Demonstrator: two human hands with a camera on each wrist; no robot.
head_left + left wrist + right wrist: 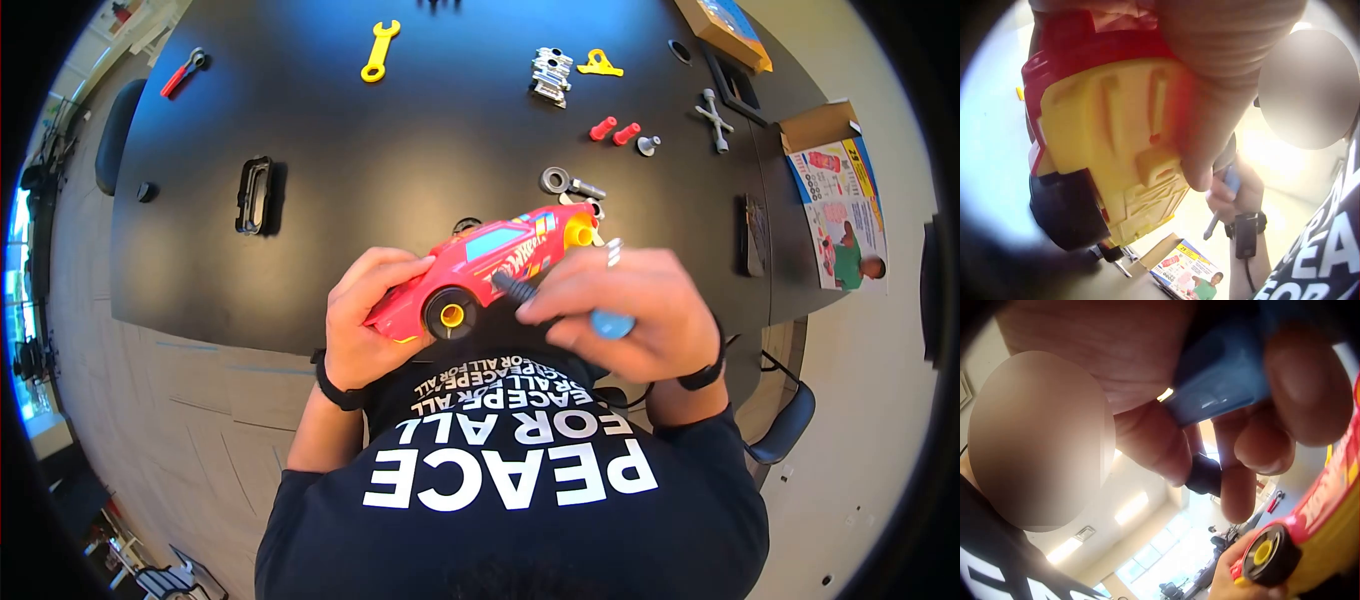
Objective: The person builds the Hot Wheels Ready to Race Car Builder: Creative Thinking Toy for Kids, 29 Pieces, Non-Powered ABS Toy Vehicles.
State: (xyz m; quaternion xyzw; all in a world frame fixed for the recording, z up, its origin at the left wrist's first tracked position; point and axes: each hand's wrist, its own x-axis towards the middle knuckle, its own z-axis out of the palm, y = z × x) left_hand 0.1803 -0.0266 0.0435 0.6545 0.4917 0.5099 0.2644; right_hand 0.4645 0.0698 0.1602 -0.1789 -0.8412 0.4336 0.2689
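My left hand grips the rear of a red toy car. A black wheel with a yellow hub faces me; at the other end a yellow hub shows bare. The car's yellow underside fills much of the left wrist view, with the left hand around its edge. Just right of the car, my right hand holds a blue-handled tool. Its fingers also pinch a dark piece, which looks ridged in the head view.
Across the dark table lie a yellow wrench, a red-handled tool, a black tray, a silver engine piece, red pegs and a grey cross wrench. A printed box stands at the right.
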